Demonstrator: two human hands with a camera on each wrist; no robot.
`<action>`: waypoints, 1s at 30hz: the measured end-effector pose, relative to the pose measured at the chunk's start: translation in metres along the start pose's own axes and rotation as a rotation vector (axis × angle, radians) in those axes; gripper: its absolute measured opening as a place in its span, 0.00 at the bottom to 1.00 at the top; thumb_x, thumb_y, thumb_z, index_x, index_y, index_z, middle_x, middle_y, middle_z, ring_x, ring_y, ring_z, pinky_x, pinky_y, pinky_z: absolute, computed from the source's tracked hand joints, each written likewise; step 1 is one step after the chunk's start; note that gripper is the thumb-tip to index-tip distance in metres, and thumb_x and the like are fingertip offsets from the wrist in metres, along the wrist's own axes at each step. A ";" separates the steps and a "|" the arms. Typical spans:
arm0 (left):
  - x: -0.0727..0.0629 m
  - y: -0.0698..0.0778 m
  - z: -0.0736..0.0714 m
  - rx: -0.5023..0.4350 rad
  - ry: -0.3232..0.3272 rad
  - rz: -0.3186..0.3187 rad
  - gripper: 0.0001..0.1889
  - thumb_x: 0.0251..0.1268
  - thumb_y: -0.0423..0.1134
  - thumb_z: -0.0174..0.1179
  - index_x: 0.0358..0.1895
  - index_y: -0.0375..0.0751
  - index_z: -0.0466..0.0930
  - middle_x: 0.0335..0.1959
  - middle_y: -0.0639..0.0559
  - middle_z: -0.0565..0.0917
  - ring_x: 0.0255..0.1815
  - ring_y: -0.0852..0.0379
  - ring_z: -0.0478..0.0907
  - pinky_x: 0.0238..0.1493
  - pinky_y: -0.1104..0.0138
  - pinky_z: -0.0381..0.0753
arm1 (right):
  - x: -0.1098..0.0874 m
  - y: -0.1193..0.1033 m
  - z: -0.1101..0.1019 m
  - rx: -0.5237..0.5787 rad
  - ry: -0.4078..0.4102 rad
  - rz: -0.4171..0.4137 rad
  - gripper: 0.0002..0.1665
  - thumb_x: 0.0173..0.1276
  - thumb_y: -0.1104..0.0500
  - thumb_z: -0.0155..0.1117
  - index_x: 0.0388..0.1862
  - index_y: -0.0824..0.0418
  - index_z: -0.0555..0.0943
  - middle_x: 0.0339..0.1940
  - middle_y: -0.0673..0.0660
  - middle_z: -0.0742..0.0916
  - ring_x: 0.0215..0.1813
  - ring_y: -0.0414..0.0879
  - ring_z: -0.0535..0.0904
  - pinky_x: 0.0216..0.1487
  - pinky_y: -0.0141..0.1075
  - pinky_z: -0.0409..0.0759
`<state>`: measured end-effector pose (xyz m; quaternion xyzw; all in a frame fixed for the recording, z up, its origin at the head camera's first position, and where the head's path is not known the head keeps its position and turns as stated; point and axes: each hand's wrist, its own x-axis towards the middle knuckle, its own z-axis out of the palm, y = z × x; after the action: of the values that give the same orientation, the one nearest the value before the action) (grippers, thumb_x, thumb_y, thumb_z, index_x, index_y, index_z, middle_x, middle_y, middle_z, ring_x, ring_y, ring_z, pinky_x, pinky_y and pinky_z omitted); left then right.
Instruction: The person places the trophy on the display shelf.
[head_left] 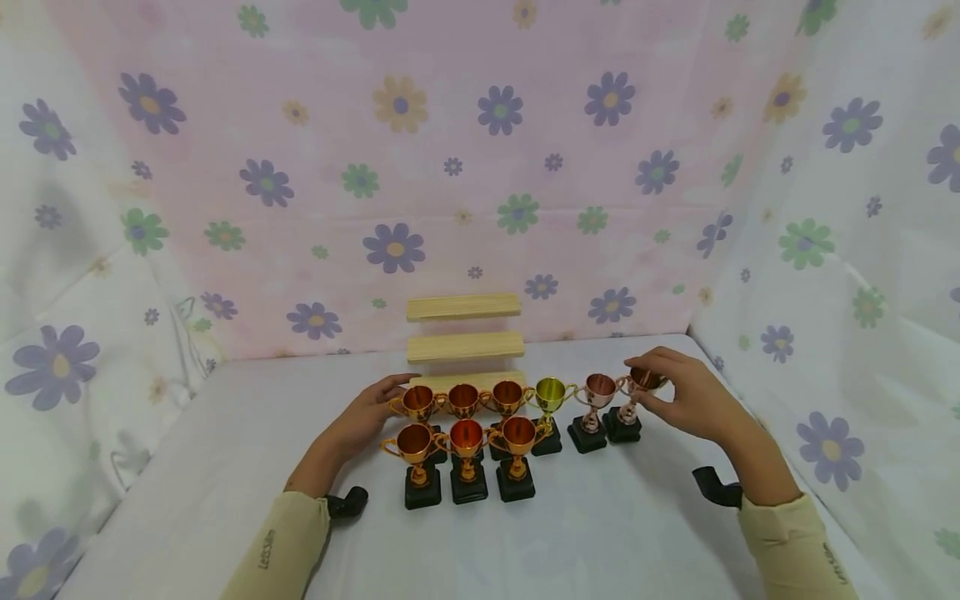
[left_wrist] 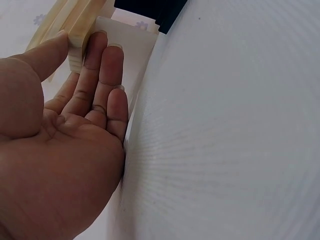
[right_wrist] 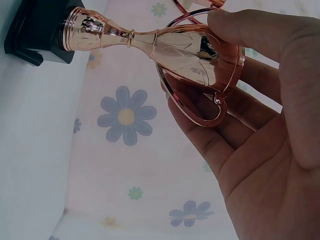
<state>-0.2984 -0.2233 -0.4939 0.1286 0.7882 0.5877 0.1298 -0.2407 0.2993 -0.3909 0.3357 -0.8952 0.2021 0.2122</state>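
In the head view, a white table was bordered behind and at the sides by a flowered curtain. Open room was left across the front of the table and, broadly, beyond the left hand; on the right, only a narrow strip was seen between the right hand and the side curtain. The end cup was held by its bowl in the right hand, just beside a pink cup. Seven more cups were set in two rows to the left, close before the wooden shelf. The shelf was reached at its left end by the left hand, behind the leftmost cups.

In the left wrist view, a shelf board was pinched at its end, the thumb on one face and the fingers on the other. The hand's outer edge was kept beside the table surface, near a dark base.

In the right wrist view, the end cup's bowl was gripped near the rim between thumb and fingers, its base at the table; whether contact was made could not be told.
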 end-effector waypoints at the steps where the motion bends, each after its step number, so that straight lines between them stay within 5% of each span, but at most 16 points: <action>1: 0.000 0.000 0.000 0.002 -0.003 0.005 0.28 0.83 0.36 0.54 0.81 0.51 0.66 0.62 0.43 0.83 0.66 0.45 0.77 0.78 0.39 0.58 | 0.000 0.000 -0.001 0.003 0.004 -0.004 0.26 0.60 0.69 0.80 0.59 0.63 0.86 0.46 0.51 0.88 0.39 0.39 0.82 0.39 0.38 0.84; 10: 0.000 -0.002 -0.004 0.013 0.019 -0.017 0.28 0.82 0.37 0.55 0.80 0.53 0.68 0.65 0.42 0.82 0.70 0.42 0.75 0.79 0.37 0.56 | 0.005 -0.001 -0.010 -0.021 -0.008 0.037 0.27 0.62 0.67 0.80 0.61 0.60 0.86 0.48 0.49 0.87 0.40 0.39 0.83 0.40 0.40 0.84; 15: 0.001 -0.002 -0.003 -0.005 -0.002 -0.007 0.27 0.83 0.37 0.54 0.80 0.52 0.67 0.62 0.42 0.83 0.68 0.43 0.77 0.79 0.38 0.55 | 0.009 0.002 -0.023 -0.036 0.012 -0.016 0.26 0.61 0.67 0.81 0.59 0.61 0.87 0.46 0.49 0.87 0.39 0.40 0.84 0.39 0.41 0.85; 30: 0.002 -0.001 0.000 -0.042 -0.004 0.001 0.26 0.84 0.37 0.53 0.80 0.49 0.67 0.61 0.42 0.83 0.65 0.45 0.78 0.78 0.41 0.59 | 0.057 0.008 -0.059 -0.062 -0.093 -0.077 0.24 0.63 0.64 0.81 0.58 0.64 0.86 0.44 0.50 0.87 0.39 0.42 0.84 0.38 0.42 0.85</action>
<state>-0.3001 -0.2233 -0.4944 0.1275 0.7754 0.6039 0.1337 -0.2714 0.3052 -0.3146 0.3721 -0.8963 0.1501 0.1886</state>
